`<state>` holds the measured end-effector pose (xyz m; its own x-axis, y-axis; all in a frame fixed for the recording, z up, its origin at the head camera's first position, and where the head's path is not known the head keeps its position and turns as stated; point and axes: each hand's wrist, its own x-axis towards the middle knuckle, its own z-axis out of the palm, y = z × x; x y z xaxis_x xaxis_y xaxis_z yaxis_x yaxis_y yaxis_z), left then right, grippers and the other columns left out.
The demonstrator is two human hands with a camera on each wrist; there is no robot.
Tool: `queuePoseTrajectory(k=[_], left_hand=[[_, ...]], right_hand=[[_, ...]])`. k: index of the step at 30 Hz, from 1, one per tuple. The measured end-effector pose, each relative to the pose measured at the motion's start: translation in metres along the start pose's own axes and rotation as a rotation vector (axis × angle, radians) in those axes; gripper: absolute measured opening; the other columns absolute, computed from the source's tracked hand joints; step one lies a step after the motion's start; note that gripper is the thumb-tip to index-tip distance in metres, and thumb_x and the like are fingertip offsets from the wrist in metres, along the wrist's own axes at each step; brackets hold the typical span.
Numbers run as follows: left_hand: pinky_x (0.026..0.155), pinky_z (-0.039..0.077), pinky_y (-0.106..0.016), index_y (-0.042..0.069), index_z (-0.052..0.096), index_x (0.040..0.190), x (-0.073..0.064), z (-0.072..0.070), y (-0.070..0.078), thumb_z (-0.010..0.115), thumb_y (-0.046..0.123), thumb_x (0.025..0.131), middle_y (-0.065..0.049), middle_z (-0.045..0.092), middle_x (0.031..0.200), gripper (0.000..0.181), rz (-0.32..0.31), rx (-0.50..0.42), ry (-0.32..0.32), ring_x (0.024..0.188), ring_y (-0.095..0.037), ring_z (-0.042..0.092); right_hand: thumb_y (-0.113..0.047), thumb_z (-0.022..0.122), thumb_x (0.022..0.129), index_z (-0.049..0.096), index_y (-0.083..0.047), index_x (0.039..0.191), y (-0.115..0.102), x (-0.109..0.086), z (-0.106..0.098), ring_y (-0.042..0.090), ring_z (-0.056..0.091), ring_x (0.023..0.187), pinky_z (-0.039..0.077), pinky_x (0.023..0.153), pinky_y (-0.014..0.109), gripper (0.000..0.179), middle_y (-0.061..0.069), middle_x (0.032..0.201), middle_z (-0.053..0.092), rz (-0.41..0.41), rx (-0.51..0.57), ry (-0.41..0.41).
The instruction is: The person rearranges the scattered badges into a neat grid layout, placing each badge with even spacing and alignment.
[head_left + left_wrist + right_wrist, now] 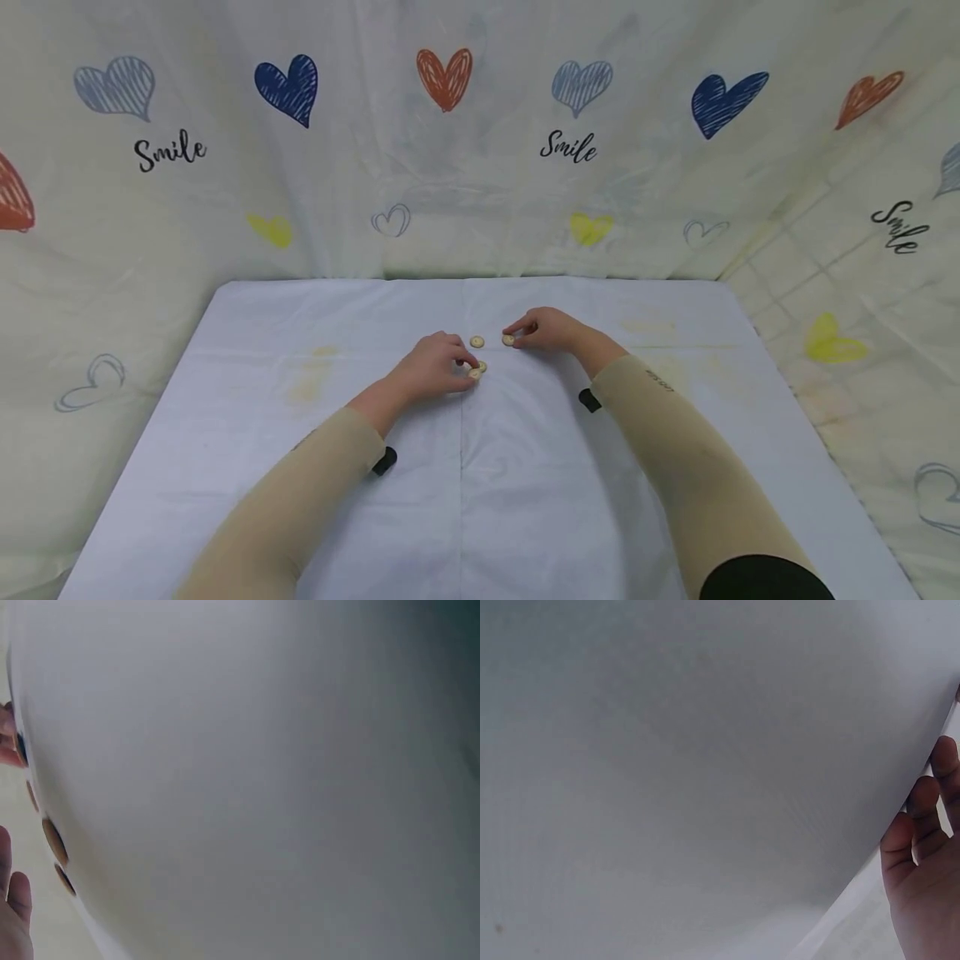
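Several small round pale wooden discs lie on the white-covered table. My right hand [551, 330] reaches in from the right and pinches one disc [508, 340] between thumb and forefinger. A second disc [477, 342] lies just left of it, untouched. My left hand [435, 365] has thumb and fingers spread around two near discs [476, 374], which sit close together. In the left wrist view, a gap shows between the left hand [15, 915] and the nearest disc [55, 841]. The right wrist view shows the right hand's [930, 862] other fingers bent near the tabletop; its disc is hidden there.
A white cloth covers the table [525, 500], with faint yellowish stains. Behind and beside it hangs a curtain [495, 183] printed with hearts and "Smile". Beige sleeves cover both arms, with a small black wrist device [385, 461] under the left cuff.
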<state>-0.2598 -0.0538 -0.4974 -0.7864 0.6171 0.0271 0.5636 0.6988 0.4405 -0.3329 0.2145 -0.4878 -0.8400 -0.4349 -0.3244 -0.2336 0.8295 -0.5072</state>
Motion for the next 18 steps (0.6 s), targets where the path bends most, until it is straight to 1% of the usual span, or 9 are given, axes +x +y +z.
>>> queuePoseTrajectory(k=[4, 7, 9, 13, 16, 18], left_hand=[[0.084, 0.039, -0.035, 0.03, 0.077, 0.106, 0.021, 0.006, 0.008, 0.071, 0.04, 0.088, 0.009, 0.06, 0.101, 0.021, -0.035, 0.049, -0.011, 0.092, -0.014, 0.049], [0.084, 0.038, -0.036, 0.032, 0.077, 0.108, 0.032, 0.008, 0.012, 0.071, 0.041, 0.088, 0.009, 0.059, 0.101, 0.022, -0.078, 0.072, -0.024, 0.093, -0.015, 0.048], [0.085, 0.038, -0.037, 0.033, 0.077, 0.109, 0.039, 0.008, 0.014, 0.07, 0.043, 0.089, 0.009, 0.059, 0.101, 0.023, -0.095, 0.088, -0.035, 0.094, -0.015, 0.047], [0.088, 0.037, -0.039, 0.035, 0.076, 0.11, 0.05, 0.012, 0.017, 0.067, 0.045, 0.091, 0.009, 0.058, 0.103, 0.024, -0.109, 0.121, -0.053, 0.097, -0.016, 0.046], [0.089, 0.04, -0.045, 0.036, 0.076, 0.109, 0.054, 0.012, 0.022, 0.066, 0.047, 0.091, 0.008, 0.057, 0.107, 0.023, -0.147, 0.12, -0.077, 0.102, -0.02, 0.046], [0.091, 0.04, -0.047, 0.036, 0.076, 0.108, 0.056, 0.012, 0.025, 0.065, 0.048, 0.092, 0.008, 0.057, 0.109, 0.023, -0.152, 0.13, -0.097, 0.103, -0.021, 0.046]], right_hand=[[-0.029, 0.073, 0.091, 0.073, -0.023, 0.123, 0.003, 0.0, -0.001, 0.017, 0.055, 0.085, 0.044, 0.078, 0.032, 0.033, 0.001, 0.099, 0.065, -0.012, -0.003, 0.0], [-0.03, 0.073, 0.092, 0.072, -0.023, 0.124, 0.005, 0.001, 0.0, 0.016, 0.056, 0.086, 0.044, 0.078, 0.032, 0.032, 0.001, 0.099, 0.065, -0.022, -0.001, 0.0], [-0.029, 0.073, 0.092, 0.073, -0.023, 0.123, 0.005, 0.001, 0.0, 0.017, 0.056, 0.086, 0.044, 0.079, 0.033, 0.032, 0.001, 0.099, 0.065, -0.02, 0.003, 0.004], [-0.027, 0.073, 0.092, 0.073, -0.024, 0.123, 0.006, 0.001, 0.001, 0.017, 0.056, 0.088, 0.044, 0.081, 0.034, 0.031, 0.001, 0.1, 0.065, -0.01, 0.01, 0.01], [-0.027, 0.072, 0.092, 0.073, -0.025, 0.123, 0.006, 0.001, 0.001, 0.017, 0.056, 0.09, 0.044, 0.083, 0.034, 0.031, 0.001, 0.102, 0.065, -0.009, 0.015, 0.009], [-0.027, 0.072, 0.092, 0.072, -0.024, 0.123, 0.005, 0.0, 0.001, 0.017, 0.056, 0.091, 0.044, 0.084, 0.035, 0.031, 0.001, 0.102, 0.065, -0.013, 0.015, 0.007]])
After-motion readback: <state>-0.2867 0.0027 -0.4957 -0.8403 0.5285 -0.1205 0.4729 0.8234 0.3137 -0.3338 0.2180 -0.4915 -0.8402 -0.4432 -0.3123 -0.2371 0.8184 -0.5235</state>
